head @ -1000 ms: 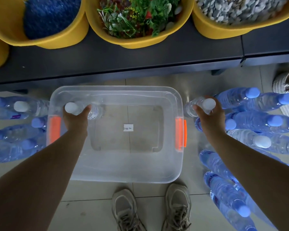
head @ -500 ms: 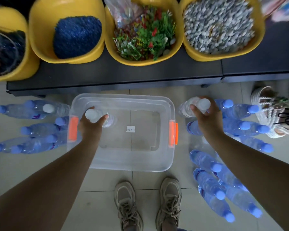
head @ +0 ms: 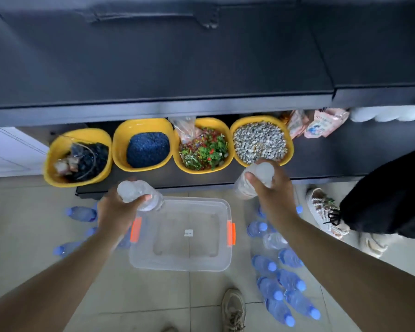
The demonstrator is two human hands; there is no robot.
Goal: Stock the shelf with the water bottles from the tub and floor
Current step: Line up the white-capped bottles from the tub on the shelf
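Note:
My left hand (head: 116,215) grips a clear white-capped water bottle (head: 151,200), held upright above the far left corner of the clear tub (head: 180,265). The tub has orange latches and holds nothing. My right hand (head: 273,195) grips a second white-capped bottle (head: 262,172), raised in front of the lower shelf's edge. Several blue-capped bottles lie on the floor right of the tub (head: 290,281), and a few more left of it (head: 80,213). The dark upper shelf (head: 153,68) spans the top of the view.
Several yellow tubs (head: 143,125) of pebbles, plastic plants and dark items fill the lower shelf (head: 321,159). Another person's shoe (head: 321,207) and black trouser leg stand at the right. My own shoe (head: 234,310) is near the tub's front.
Both hands have risen with their bottles, away from the floor and tub. My view has lifted, bringing the upper shelf and another person's leg into sight.

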